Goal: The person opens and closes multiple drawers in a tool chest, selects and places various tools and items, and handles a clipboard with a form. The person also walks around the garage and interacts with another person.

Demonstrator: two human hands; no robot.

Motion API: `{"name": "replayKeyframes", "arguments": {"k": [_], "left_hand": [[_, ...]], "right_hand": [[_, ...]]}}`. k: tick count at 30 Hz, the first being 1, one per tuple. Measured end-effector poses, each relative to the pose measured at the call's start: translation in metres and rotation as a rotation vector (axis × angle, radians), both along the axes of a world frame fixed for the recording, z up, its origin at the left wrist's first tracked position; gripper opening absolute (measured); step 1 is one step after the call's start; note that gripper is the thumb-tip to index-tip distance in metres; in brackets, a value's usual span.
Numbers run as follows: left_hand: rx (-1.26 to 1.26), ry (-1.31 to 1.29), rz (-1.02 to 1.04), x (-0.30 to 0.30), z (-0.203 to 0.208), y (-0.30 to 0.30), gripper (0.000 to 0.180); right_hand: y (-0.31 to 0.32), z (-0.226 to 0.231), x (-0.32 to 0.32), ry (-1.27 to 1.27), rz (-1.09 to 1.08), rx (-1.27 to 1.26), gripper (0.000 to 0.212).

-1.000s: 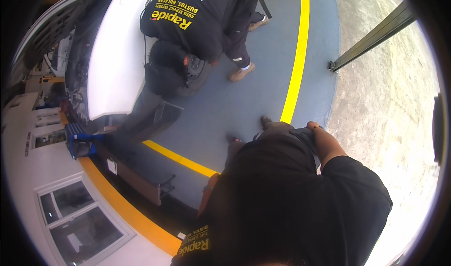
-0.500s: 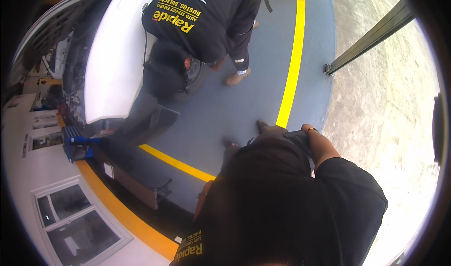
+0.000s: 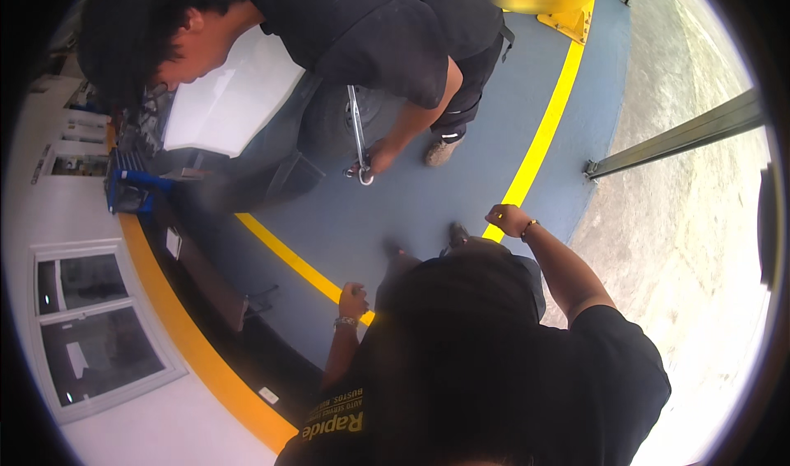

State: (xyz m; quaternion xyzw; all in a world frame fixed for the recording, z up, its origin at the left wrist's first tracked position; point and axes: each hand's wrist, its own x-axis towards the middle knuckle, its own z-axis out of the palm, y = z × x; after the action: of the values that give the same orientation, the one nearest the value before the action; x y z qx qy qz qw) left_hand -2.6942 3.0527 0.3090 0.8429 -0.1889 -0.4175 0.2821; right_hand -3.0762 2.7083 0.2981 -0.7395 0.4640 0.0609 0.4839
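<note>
My left hand hangs beside my body, fingers curled in and a bracelet at the wrist; I see nothing in it. On the other side, my right hand is held out from my hip over the yellow floor line, its fingers also curled and apparently holding nothing. In front of me a co-worker in a dark shirt leans over. That person's hand grips a long shiny wrench with a ring-shaped lower end. Neither of my hands touches the wrench.
A white car body panel and a dark tyre are beyond the co-worker. A yellow bolted metal base stands at the far right, with a metal post nearer. Blue equipment sits by the left wall.
The co-worker has risen from beside the wheel and shifted left, and the wrench has come into view. My right hand has moved off my hip; my left hand has come out from beside my body.
</note>
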Motion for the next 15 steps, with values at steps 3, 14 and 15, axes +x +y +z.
{"name": "replayKeyframes", "arguments": {"k": [3, 14, 15], "left_hand": [[-0.037, -0.162, 0.098, 0.000, 0.029, -0.026, 0.018], [-0.169, -0.408, 0.131, -0.038, -0.013, 0.057, 0.024], [-0.122, -0.405, 0.198, -0.046, -0.029, 0.078, 0.025]], "right_hand": [[0.003, 0.099, 0.093, -0.338, 0.349, -0.032, 0.031], [0.131, 0.273, 0.277, -1.003, 1.022, 0.069, 0.019], [0.145, 0.277, 0.283, -1.001, 1.059, 0.111, 0.018]]}}
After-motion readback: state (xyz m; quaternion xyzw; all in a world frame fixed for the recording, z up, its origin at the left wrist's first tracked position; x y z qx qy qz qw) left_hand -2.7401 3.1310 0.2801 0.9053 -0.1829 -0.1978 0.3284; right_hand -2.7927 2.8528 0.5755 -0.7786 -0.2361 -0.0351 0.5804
